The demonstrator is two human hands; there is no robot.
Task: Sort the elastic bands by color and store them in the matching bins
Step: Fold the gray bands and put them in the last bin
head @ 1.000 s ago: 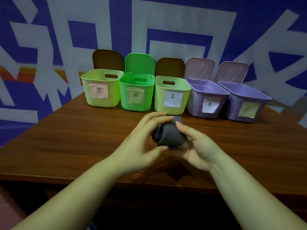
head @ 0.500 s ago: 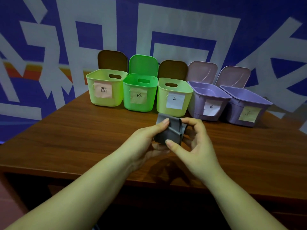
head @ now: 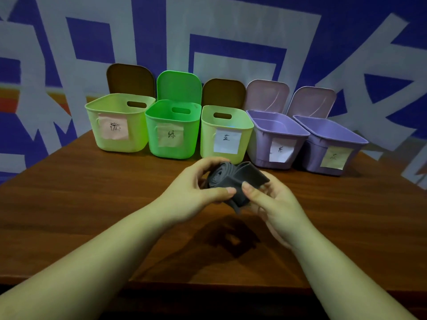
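A dark grey elastic band (head: 238, 179), partly rolled into a coil, is held above the wooden table (head: 92, 204) in front of the bins. My left hand (head: 194, 192) grips the coiled end with thumb and curled fingers. My right hand (head: 275, 206) pinches the loose flat end, thumb on top. Several labelled bins stand open in a row behind: a yellow-green bin (head: 115, 125), a green bin (head: 172, 130), a second yellow-green bin (head: 225, 135), a purple bin (head: 277, 142) and another purple bin (head: 330, 148).
The bins' lids stand upright against a blue and white patterned wall (head: 231, 31). The table's front edge (head: 208, 285) runs just below my forearms, and its right corner lies past the last purple bin.
The band went from a tight roll in both hands to partly unrolled, its flat end now pulled out to the right. Both hands stayed near the table's middle.
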